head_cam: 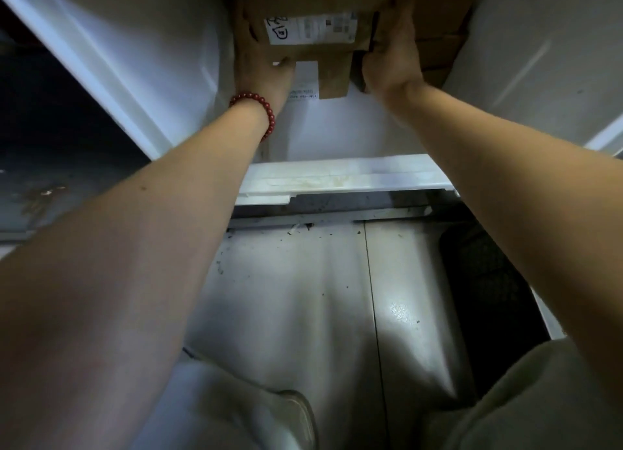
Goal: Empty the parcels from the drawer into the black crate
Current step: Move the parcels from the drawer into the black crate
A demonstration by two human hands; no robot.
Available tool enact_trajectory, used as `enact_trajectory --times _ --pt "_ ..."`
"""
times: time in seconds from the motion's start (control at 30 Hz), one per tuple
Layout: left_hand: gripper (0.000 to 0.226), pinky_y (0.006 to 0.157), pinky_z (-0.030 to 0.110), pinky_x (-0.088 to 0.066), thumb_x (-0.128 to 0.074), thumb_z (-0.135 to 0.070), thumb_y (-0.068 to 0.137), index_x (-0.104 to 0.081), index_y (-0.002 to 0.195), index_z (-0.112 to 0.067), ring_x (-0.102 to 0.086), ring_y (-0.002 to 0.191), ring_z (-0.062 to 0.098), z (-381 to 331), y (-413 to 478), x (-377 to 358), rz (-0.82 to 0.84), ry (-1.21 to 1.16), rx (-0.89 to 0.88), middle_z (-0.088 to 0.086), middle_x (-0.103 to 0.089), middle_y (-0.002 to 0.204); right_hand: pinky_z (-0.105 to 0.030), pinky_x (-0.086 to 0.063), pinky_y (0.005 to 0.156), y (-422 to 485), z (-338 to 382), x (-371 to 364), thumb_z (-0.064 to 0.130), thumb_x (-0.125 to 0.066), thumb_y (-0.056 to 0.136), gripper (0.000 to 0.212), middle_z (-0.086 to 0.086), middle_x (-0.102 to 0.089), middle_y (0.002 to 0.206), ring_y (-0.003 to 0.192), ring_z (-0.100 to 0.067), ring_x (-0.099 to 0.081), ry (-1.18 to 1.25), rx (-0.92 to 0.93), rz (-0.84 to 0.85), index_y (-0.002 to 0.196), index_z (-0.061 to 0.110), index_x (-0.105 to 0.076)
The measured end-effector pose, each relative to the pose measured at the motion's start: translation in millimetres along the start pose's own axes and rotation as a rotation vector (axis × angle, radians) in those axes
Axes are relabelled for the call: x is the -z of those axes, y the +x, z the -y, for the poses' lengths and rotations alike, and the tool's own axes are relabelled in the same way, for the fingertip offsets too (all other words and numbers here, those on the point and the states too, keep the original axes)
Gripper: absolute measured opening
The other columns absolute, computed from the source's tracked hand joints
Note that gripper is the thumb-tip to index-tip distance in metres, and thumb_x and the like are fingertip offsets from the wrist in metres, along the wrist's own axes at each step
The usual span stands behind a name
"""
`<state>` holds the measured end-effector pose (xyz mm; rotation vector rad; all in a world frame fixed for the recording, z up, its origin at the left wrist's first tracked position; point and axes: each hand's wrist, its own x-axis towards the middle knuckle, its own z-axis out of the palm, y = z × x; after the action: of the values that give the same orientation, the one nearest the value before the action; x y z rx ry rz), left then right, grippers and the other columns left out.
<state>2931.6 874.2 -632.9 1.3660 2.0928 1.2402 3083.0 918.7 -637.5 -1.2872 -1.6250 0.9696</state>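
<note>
**A:** So we've got the cardboard parcel (320, 65) at the far end of the white drawer (151, 62), with its printed label (312, 28) facing us. Our left hand (266, 75) grips its left edge, thumb on the front and the other fingers tucked out of sight behind it. Our right hand (392, 58) is curled round the right edge.

**B:** Yep, both clamped on. More brown boxes (438, 18) sit just beside it on the right. There's a red bead bracelet (266, 112) on our left wrist. Down right, on the scuffed pale floor (303, 298), there's something dark and latticed, probably the black crate (482, 271).
</note>
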Motion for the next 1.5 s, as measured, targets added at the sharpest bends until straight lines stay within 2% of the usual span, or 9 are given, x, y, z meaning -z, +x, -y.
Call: enact_trajectory --times 0.17,0.27,0.43,0.57,0.77,1.0,1.13,1.33,1.5 --pt "0.084 0.107 0.031 -0.041 -0.061 0.002 0.084 -0.008 0.148 -0.011 -0.042 0.132 0.018 1 -18 -6 -0.007 -0.249 0.073 0.002 -0.037 0.148 -0.039 -0.045 0.105 -17 2 9 0.002 -0.046 0.092 0.060 -0.010 -0.045 0.136 0.124 -0.022 -0.048 0.191 -0.098 0.045 0.143 0.005 -0.014" --pt "0.080 0.109 0.027 -0.037 -0.061 0.000 0.085 -0.013 0.147 -0.013 -0.042 0.131 0.017 3 -35 -3 -0.008 -0.278 0.129 -0.001 -0.039 0.144 -0.015 -0.043 0.094 -33 6 13 -0.005 -0.041 0.095 0.051 0.001 -0.045 0.117 0.109 -0.014 -0.052 0.188 -0.135 0.019 0.141 0.002 -0.020" --pt "0.071 0.087 0.008 -0.035 -0.062 -0.007 0.088 -0.020 0.146 -0.012 -0.048 0.117 0.009 -16 -75 8 -0.009 -0.355 0.202 -0.010 -0.042 0.120 -0.007 -0.041 0.073 -72 13 24 -0.009 -0.038 0.090 0.049 -0.002 -0.048 0.118 0.099 -0.012 -0.052 0.184 -0.181 -0.053 0.137 0.003 -0.025" --pt "0.064 0.086 0.017 -0.043 -0.064 -0.011 0.088 -0.025 0.139 -0.013 -0.053 0.104 0.011 -36 -106 31 0.013 -0.343 0.175 -0.003 -0.051 0.116 -0.028 -0.041 0.094 -118 4 39 -0.007 -0.040 0.089 0.043 -0.008 -0.051 0.126 0.109 -0.017 -0.050 0.170 -0.282 0.054 0.129 0.007 -0.030" --pt "0.046 0.072 0.030 -0.046 -0.061 -0.019 0.089 -0.031 0.123 -0.020 -0.054 0.089 0.018 -81 -141 77 0.160 -0.100 0.108 -0.011 -0.044 0.088 -0.021 -0.040 0.081 -186 15 50 0.009 -0.054 0.094 0.031 -0.006 -0.053 0.116 0.101 -0.013 -0.051 0.330 -0.344 0.055 0.116 0.016 -0.033" --pt "0.044 0.079 0.027 -0.047 -0.066 -0.022 0.086 -0.032 0.113 -0.027 -0.056 0.101 0.016 -100 -186 92 0.191 -0.207 0.070 -0.003 -0.053 0.115 -0.032 -0.045 0.090 -215 36 82 0.003 -0.051 0.092 0.033 -0.010 -0.053 0.121 0.103 -0.017 -0.052 0.364 -0.400 0.044 0.118 0.016 -0.033" --pt "0.046 0.092 0.029 -0.045 -0.066 -0.019 0.086 -0.034 0.118 -0.024 -0.054 0.112 0.013 -93 -213 93 0.191 -0.323 0.148 -0.003 -0.053 0.128 -0.022 -0.035 0.063 -229 42 107 0.007 -0.052 0.090 0.035 -0.003 -0.058 0.111 0.073 -0.005 -0.045 0.377 -0.388 -0.018 0.123 0.014 -0.043" --pt "0.057 0.107 0.041 -0.040 -0.064 -0.016 0.090 -0.032 0.137 -0.022 -0.046 0.115 0.010 -68 -259 87 0.207 -0.498 0.300 -0.002 -0.045 0.140 -0.036 -0.042 0.101 -263 39 111 0.009 -0.055 0.093 0.039 -0.002 -0.055 0.124 0.115 -0.018 -0.052 0.341 -0.424 0.030 0.128 0.016 -0.039" --pt "0.060 0.099 0.028 -0.038 -0.063 -0.020 0.090 -0.037 0.143 -0.033 -0.040 0.128 0.011 -50 -260 97 0.180 -0.426 0.244 -0.003 -0.044 0.139 -0.037 -0.045 0.101 -264 45 119 0.001 -0.054 0.091 0.035 -0.005 -0.059 0.123 0.114 -0.020 -0.056 0.370 -0.351 -0.012 0.119 0.019 -0.047"
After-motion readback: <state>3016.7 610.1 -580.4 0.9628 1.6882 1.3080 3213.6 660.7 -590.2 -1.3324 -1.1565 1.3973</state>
